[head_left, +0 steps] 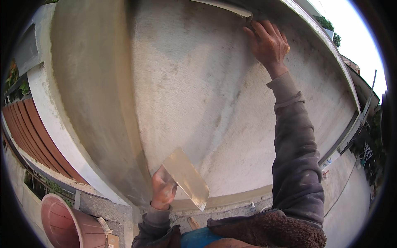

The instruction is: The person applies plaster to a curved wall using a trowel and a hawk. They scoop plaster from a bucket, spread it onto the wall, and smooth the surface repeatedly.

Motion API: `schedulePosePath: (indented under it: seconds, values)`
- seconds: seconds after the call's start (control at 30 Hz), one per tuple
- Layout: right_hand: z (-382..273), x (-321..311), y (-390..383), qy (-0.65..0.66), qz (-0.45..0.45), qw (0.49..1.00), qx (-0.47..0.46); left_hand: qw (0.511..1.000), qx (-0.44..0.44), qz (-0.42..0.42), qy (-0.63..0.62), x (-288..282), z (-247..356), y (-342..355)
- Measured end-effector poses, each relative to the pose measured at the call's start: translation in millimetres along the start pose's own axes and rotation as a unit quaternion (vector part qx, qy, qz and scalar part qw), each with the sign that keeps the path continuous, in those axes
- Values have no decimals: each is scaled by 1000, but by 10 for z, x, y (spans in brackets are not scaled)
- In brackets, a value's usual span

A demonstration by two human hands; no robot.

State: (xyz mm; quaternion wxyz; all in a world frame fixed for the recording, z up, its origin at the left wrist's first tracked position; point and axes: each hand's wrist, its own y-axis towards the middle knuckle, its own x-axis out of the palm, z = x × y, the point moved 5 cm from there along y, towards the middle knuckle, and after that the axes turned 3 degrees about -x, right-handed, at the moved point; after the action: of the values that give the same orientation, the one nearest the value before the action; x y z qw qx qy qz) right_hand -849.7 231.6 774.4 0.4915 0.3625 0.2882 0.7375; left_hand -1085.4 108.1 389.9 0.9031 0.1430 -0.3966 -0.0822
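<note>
- Left hand (164, 188), 7 o'clock: clamped on a rectangular metal trowel plate (187, 180), gripped by its left side; likely keeps the flat face clear.
- Trowel plate: 6 o'clock, tilted, in front of the rough plaster wall (178, 91); contact with wall can't be told.
- Right hand (269, 44), 1 o'clock: raised, fingers bent at the end of a long pale strip (225, 6); can't tell if clamped on it. Arm probably stretched to reach the wall's upper part.
- Projecting ledge (326, 36): 2 o'clock.
- Brown slats (39, 138): 9 o'clock.
- Reddish bucket (90, 229): 8 o'clock, tilted-looking, maybe fisheye bend; perhaps parked beside for easy reach.
</note>
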Motion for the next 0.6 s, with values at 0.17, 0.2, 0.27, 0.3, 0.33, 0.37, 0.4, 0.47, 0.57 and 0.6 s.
schedulePosePath:
  seconds: [0.17, 0.2, 0.27, 0.3, 0.33, 0.37, 0.4, 0.47, 0.57, 0.6]
  values:
    - [-68, 74, 213, 9, 18, 1000, 12, 1000, 13, 7, 0, -99, 5, -40]
    - [-81, 57, 247, 7, 15, 1000, 16, 1000, 10, 14, 3, -100, 13, -57]
    - [-73, 18, 307, 4, 18, 1000, 17, 1000, 7, 23, 8, -79, 45, -64]
    - [-57, -3, 323, 5, 22, 1000, 15, 1000, 7, 20, 8, -79, 47, -61]
    - [-40, -25, 328, 7, 25, 1000, 14, 1000, 6, 18, 8, -85, 48, -67]
    - [-22, -65, 338, 7, 28, 1000, 11, 1000, 5, 16, 8, -89, 45, -70]
    - [-1, -127, 355, 6, 31, 999, 8, 1000, 6, 13, 4, -91, 40, -63]
    - [-14, -232, 392, 18, 40, 999, 5, 1000, 10, 13, -1, -115, 30, -66]
    - [27, -381, 414, 68, 88, 994, -2, 999, 26, -19, -41, -133, 7, -40]
    - [80, -397, 375, 104, 126, 987, -3, 999, 18, -15, -37, -133, -2, -34]
